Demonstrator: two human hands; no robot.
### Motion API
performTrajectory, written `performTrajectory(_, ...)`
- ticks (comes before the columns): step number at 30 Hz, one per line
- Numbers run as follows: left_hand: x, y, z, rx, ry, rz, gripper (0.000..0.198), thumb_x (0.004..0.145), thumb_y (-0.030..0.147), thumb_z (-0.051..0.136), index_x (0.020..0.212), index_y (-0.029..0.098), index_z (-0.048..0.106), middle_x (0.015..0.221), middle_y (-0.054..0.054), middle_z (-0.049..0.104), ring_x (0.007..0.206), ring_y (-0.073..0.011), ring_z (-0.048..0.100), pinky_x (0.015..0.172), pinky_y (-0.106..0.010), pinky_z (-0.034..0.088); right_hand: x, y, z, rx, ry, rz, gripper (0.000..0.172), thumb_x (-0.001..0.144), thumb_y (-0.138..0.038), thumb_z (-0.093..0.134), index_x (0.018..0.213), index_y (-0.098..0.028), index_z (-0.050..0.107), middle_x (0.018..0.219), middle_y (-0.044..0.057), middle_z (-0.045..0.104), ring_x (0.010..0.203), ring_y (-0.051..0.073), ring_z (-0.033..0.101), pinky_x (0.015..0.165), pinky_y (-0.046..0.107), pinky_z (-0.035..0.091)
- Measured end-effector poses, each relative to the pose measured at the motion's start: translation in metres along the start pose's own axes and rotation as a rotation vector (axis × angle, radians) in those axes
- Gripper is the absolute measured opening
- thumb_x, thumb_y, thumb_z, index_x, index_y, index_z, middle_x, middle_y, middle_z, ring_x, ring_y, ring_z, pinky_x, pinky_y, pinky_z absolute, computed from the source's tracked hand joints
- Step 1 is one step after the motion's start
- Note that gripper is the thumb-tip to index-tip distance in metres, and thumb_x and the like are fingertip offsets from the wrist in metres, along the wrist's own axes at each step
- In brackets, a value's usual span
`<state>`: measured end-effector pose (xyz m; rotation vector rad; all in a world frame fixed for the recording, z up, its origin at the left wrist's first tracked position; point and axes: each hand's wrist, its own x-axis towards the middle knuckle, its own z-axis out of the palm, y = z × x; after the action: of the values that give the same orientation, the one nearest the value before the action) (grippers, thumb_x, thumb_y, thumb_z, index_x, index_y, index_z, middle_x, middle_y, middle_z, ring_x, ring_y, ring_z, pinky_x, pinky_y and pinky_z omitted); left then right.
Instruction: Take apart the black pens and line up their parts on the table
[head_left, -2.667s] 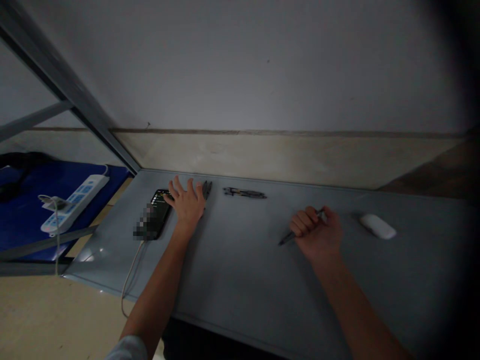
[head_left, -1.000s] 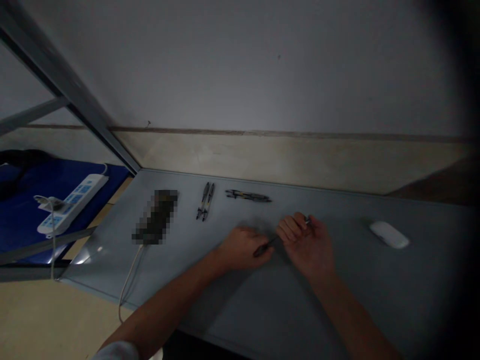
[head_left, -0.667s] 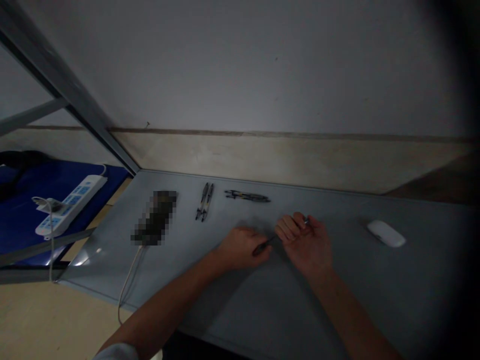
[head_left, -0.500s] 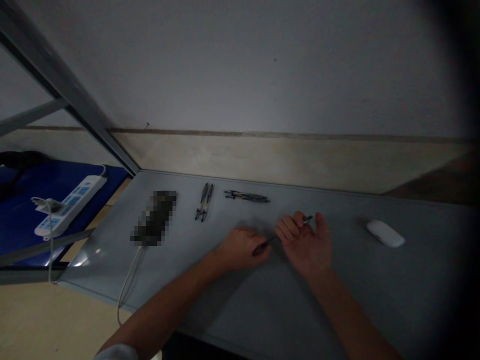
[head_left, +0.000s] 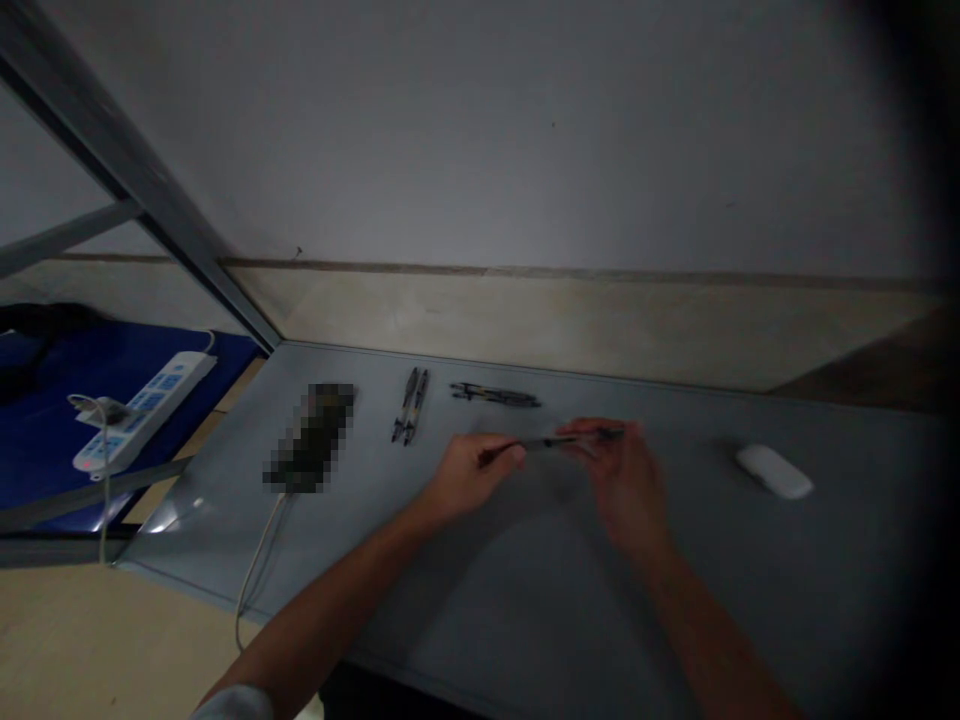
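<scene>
Black is the pen; the left hand pinches one end, the right hand seems to pinch the other, maybe so it won't wobble.

two bare hands; in them dark slender pen-like things, too blurred to count; one pair of dark slim pens, a second pair; one white rounded mouse, one dark pixelated phone, one long white-and-blue power strip, one flat grey table, one flat blue surface
</scene>
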<state>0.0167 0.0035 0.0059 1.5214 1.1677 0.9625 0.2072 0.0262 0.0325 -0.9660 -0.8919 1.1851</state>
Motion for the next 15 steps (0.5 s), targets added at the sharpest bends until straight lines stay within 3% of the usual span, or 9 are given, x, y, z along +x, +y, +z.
performTrajectory(3,0.006,0.003,-0.007,-0.334,0.174,-0.104,0.055,0.089,0.071,0.079,0.094,0.016,0.079,0.085,-0.008,0.079,0.067,-0.0152,0.061,0.068,-0.029,0.051,0.000,0.004,-0.006,-0.304,-0.030,-0.063,0.046,0.087,-0.060,0.039,0.076,-0.021,0.060,0.068,0.001,0.061,0.060,0.015,0.060,0.058,0.033,0.051)
performTrajectory(6,0.012,0.001,-0.012,-0.539,0.329,-0.100,0.058,0.085,0.072,0.085,0.100,0.016,0.079,0.085,-0.007,0.079,0.066,-0.0142,0.063,0.067,-0.027,0.052,-0.004,0.008,-0.008,-0.641,-0.246,-0.147,0.048,0.090,-0.058,0.034,0.065,-0.024,0.056,0.059,0.000,0.056,0.055,0.016,0.056,0.057,0.033,0.048)
performTrajectory(8,0.013,-0.001,-0.014,-0.579,0.381,-0.101,0.057,0.089,0.070,0.083,0.106,0.016,0.079,0.079,-0.004,0.075,0.067,-0.0145,0.065,0.066,-0.026,0.051,-0.008,0.011,-0.006,-0.771,-0.395,-0.223,0.038,0.089,-0.053,0.039,0.066,-0.027,0.056,0.060,0.001,0.057,0.056,0.018,0.055,0.054,0.033,0.046)
performTrajectory(11,0.012,-0.003,-0.012,-0.514,0.383,-0.120,0.054,0.094,0.068,0.078,0.108,0.016,0.079,0.073,-0.002,0.071,0.068,-0.0156,0.065,0.069,-0.027,0.052,-0.017,0.019,0.001,-0.868,-0.529,-0.353,0.020,0.085,-0.045,0.049,0.075,-0.031,0.059,0.070,0.003,0.060,0.063,0.021,0.058,0.057,0.036,0.047)
performTrajectory(15,0.008,-0.002,-0.003,-0.392,0.245,-0.152,0.047,0.091,0.061,0.082,0.099,0.015,0.081,0.072,-0.002,0.070,0.068,-0.0171,0.065,0.070,-0.029,0.053,-0.022,0.031,0.004,-1.005,-0.590,-0.483,0.019,0.084,-0.039,0.052,0.069,-0.029,0.055,0.067,0.002,0.058,0.062,0.020,0.057,0.057,0.036,0.046)
